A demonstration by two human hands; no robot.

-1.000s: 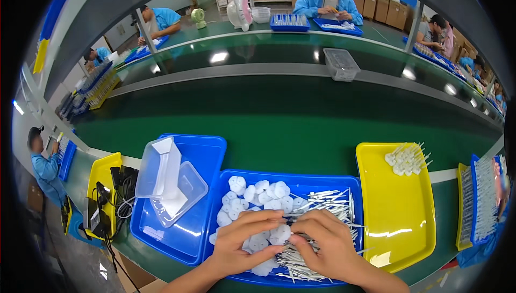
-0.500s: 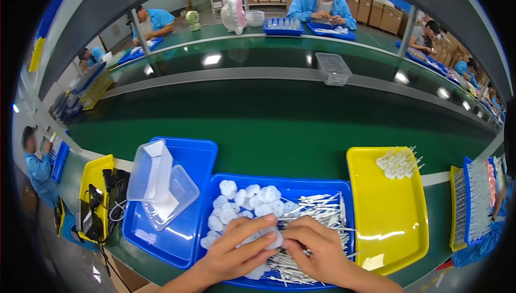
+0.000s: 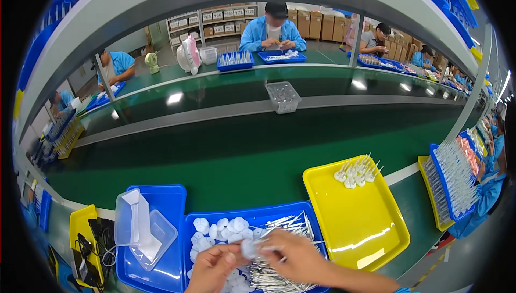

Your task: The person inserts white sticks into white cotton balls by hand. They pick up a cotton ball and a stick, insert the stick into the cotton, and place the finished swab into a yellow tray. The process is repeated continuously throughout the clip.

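My left hand [image 3: 215, 266] pinches a translucent white, scalloped disc [image 3: 249, 248] by its edge, above a blue tray [image 3: 318, 235]. From the right, my right hand [image 3: 294, 254] meets the disc, fingers closed on a thin white stick [image 3: 274, 248]; part of the stick is hidden by the fingers. Below my hands the tray holds two heaps: loose white discs [image 3: 228, 229] on its left and many white sticks [image 3: 287, 223] on its right. Beyond my right hand is a yellow tray [image 3: 360, 223], with a cluster of joined disc-and-stick pieces [image 3: 357, 172] at its far end.
At left, a blue tray [image 3: 174, 201] carries clear plastic containers [image 3: 137, 223]. Beside it, a yellow tray [image 3: 80, 220] holds black adapters and cables. A clear lidded box [image 3: 283, 98] stands past the green belt [image 3: 215, 153]. Stacked trays [image 3: 449, 185] stand at right; co-workers sit opposite.
The view has turned right, so things sit further left. My hands have drawn slightly apart, leaving the disc plainly visible between them, and the right hand now shows a stick.
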